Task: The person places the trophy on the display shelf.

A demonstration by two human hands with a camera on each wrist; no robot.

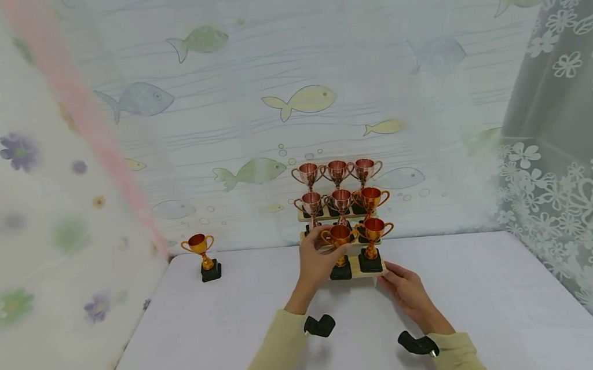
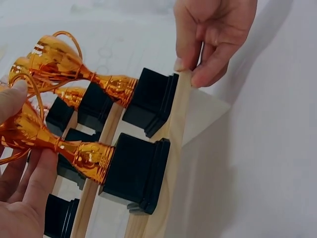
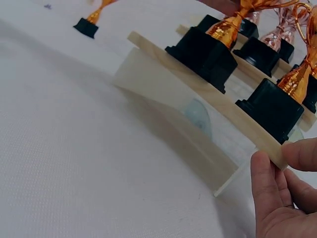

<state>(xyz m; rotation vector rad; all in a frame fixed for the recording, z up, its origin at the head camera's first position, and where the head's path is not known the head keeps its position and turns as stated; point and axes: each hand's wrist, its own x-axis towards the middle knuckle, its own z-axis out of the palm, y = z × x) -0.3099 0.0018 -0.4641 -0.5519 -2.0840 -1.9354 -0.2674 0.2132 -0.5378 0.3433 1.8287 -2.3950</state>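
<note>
A gold trophy cup [image 1: 340, 235] with a black base stands on the front step of a wooden tiered stand [image 1: 356, 266]. My left hand [image 1: 315, 265] grips its cup from the left, fingers and thumb around it. At the right end of that front step, my right hand [image 1: 408, 293] pinches the wooden board [image 3: 271, 152] between thumb and fingers. Beside the held cup stands another gold trophy [image 1: 375, 231], with a third gold one [image 1: 371, 198] on the middle step. Rose-gold trophies [image 1: 308, 175] fill the back step, and two more share the middle step.
A lone gold trophy [image 1: 198, 246] stands on the white tabletop [image 1: 253, 304], well left of the stand. Behind the table hangs a fish-patterned cloth [image 1: 300, 100]. Floral cloth [image 1: 23, 230] lines the left, and a lacy flowered curtain [image 1: 580, 197] the right.
</note>
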